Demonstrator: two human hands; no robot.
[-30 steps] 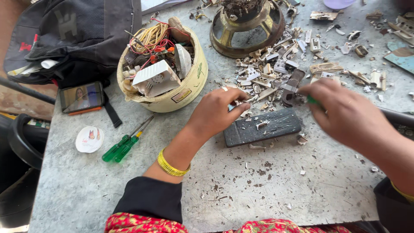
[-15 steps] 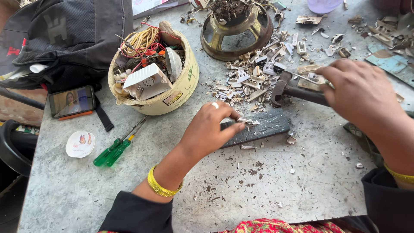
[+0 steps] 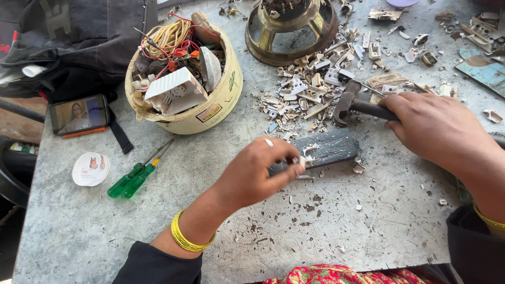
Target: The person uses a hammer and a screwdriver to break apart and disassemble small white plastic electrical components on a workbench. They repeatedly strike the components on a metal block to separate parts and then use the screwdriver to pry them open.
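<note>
Our left hand (image 3: 252, 176) pinches what looks like a small white fragment (image 3: 301, 161) on the dark metal block (image 3: 321, 150) mid-table; our right hand (image 3: 436, 129) grips the hammer (image 3: 355, 105), head beside the broken plastic pile (image 3: 315, 89).

Grey metal tabletop (image 3: 158, 231) fills view, scratched, pitted, dark stains near middle. Even daylight, soft shadows. Black bag (image 3: 68, 42) at far left corner. Phone (image 3: 79, 114) with lit screen lies just beside it at left edge. Left of table, brown ground (image 3: 21, 123) and curved black object (image 3: 10, 179), partly cut off. Teal board (image 3: 486, 71) at far right.
</note>
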